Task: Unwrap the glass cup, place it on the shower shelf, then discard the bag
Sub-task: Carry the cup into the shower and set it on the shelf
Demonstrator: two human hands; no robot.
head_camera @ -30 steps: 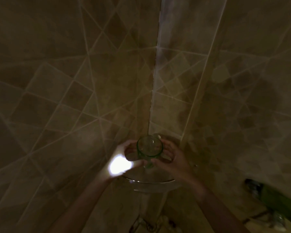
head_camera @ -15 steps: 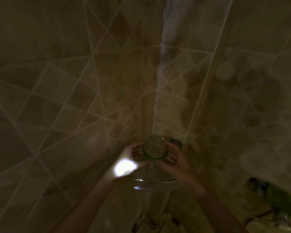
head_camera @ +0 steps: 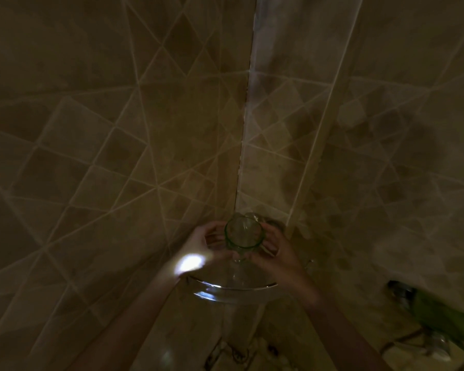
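Green glass cup (head_camera: 243,235) sits upright between both hands, left hand (head_camera: 198,246) and right hand (head_camera: 275,250) fingers curled around it, right above the shelf (head_camera: 233,291)

The shot is very dim and brownish, grainy throughout. One blown-out glare spot sits on the left hand (head_camera: 196,253) (its source is unseen). Tile lines bow toward the edges; the lower right corner smears with blur.
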